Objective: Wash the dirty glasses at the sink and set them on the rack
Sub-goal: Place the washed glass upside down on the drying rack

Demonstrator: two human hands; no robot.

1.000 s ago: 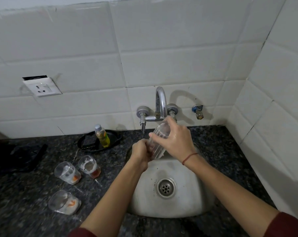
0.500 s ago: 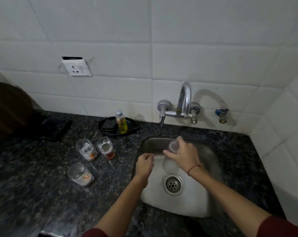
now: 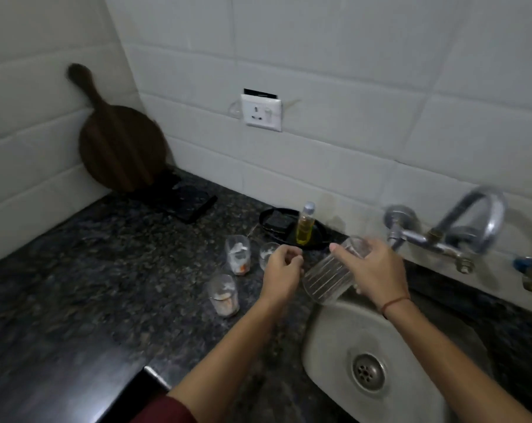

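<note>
My right hand (image 3: 371, 271) grips a clear ribbed glass (image 3: 327, 280), tilted, above the left edge of the steel sink (image 3: 329, 340). My left hand (image 3: 281, 270) hovers over the counter just left of it, fingers loosely curled and holding nothing. Three dirty glasses with white and orange residue stand on the dark counter: one (image 3: 237, 257) at the back, one (image 3: 266, 254) partly hidden behind my left hand, one (image 3: 223, 296) nearer me. A dark flat rack (image 3: 187, 201) lies at the back left of the counter.
The tap (image 3: 460, 227) juts from the tiled wall above the sink. A yellow soap bottle (image 3: 304, 225) stands in a black tray (image 3: 272, 219) behind the glasses. A round wooden board (image 3: 121, 148) leans in the left corner. A wall socket (image 3: 261, 112) sits above.
My view has swung left. The right hand lifted the glass from inside the sink bowl up and left to its edge. The left hand moved left over the counter near the dirty glasses.
</note>
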